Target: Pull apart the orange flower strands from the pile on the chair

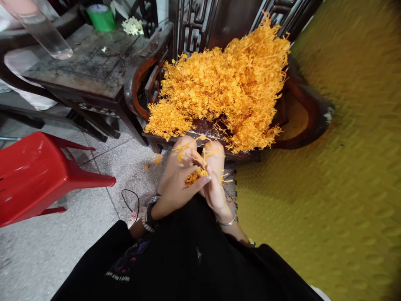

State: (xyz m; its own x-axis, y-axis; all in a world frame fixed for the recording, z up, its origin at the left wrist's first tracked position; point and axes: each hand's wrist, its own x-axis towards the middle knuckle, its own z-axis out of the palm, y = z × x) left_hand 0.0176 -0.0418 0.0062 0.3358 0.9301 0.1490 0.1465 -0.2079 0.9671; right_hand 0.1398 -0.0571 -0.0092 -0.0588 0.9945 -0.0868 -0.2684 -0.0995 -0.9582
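Over my knees, both hands are close together around a small bunch of orange flower sprigs (191, 179). My left hand (180, 186) is curled around the bunch, its thumb reaching across to the right hand. Against the other side, my right hand (215, 190) has its fingers closed on the thin stems; some fingertips are hidden. Loose orange strands stick out above and to the right of the fingers. Just ahead, a large heap of the same orange sprigs (219, 83) covers the seat of a dark wooden chair (308, 121).
At the left stands a red plastic stool (34, 175). A dark wooden table (90, 62) carries a green tape roll (101, 17) and pale flowers (133, 26). Another person's hand holds a clear cylinder (46, 37) above it. Orange bits (156, 159) lie on the floor. A yellow textured surface (313, 200) fills the right.
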